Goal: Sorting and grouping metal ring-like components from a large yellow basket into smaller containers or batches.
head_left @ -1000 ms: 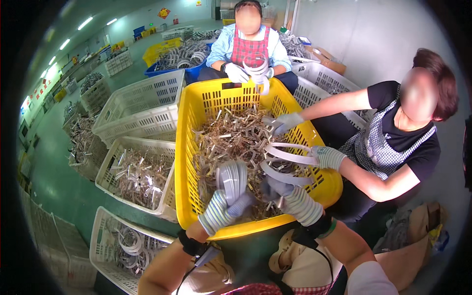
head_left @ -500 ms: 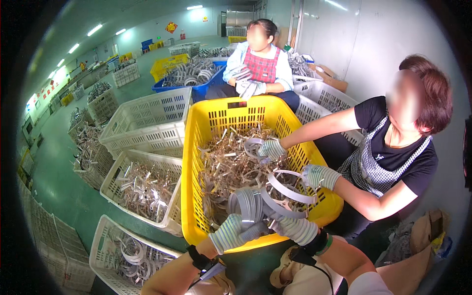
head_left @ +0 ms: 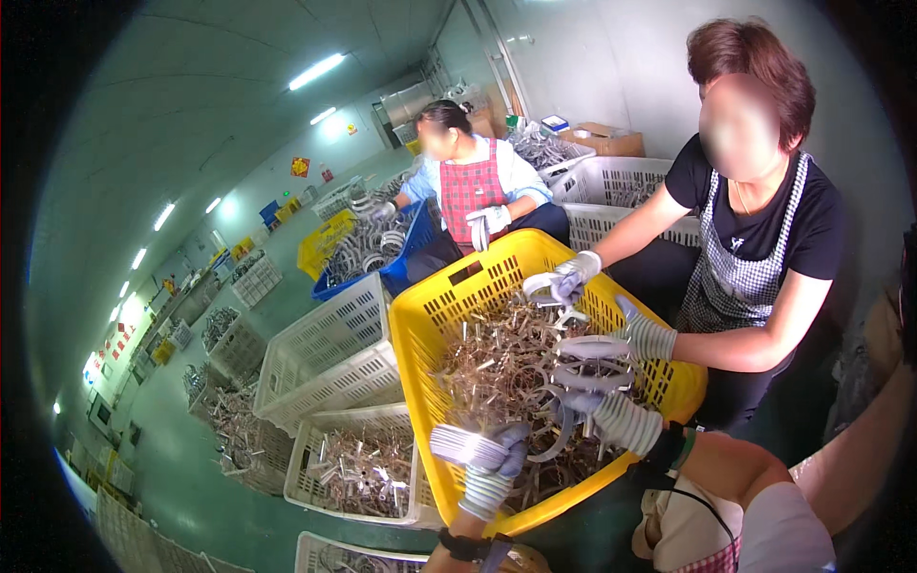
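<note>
My left hand (head_left: 495,475), in a striped work glove, is closed around a stack of flat pale-grey rings (head_left: 466,446) at the near left corner of the yellow crate (head_left: 564,506). My right hand (head_left: 623,420), gloved too, reaches over the crate's near right side. Its fingers are closed on a curved grey ring (head_left: 554,449), though the fingertips are partly hidden. Just beyond it, a co-worker's gloved hand (head_left: 650,332) is at several grey rings (head_left: 594,361). That person's other hand (head_left: 571,277) holds a pale band. Thin metal scraps (head_left: 497,353) fill the crate.
White crates (head_left: 325,358) stand to the left, one with metal pieces (head_left: 363,468). Behind, another person in a red checked apron (head_left: 468,196) sits beside a blue bin (head_left: 411,253) of rings. A cardboard box (head_left: 607,141) stands by the back wall.
My view has tilted and shifted. My left hand has moved left with the ring stack, apart from my right hand. The far person now reaches into the blue bin and holds bands.
</note>
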Demonstrator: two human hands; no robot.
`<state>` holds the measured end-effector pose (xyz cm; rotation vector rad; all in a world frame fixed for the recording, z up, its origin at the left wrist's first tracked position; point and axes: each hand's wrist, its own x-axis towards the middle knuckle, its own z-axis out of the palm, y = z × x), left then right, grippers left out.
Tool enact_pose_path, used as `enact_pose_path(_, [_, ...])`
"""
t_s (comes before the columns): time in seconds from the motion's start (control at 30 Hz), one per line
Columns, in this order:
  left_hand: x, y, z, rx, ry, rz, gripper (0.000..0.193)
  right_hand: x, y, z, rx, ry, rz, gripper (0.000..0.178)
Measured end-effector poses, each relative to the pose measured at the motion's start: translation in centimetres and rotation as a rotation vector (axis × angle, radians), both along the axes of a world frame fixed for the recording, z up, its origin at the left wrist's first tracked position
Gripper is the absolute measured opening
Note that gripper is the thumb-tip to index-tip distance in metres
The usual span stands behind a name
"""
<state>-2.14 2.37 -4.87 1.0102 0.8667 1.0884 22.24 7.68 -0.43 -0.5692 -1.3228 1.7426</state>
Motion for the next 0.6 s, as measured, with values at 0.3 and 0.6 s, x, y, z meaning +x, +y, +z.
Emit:
enact_pose_path(0.3, [3.5,-2.9,4.8,0.769,0.778,-0.020,0.025,3.1,-0.6,2.5,-0.406,0.150,-0.009,0.023])
enact_pose_path(0.6, [4.2,-5.4,7.0,0.500,0.533,0.193,0.010,4.9,-0.2,1.0,-0.175,0.367,0.124,0.027])
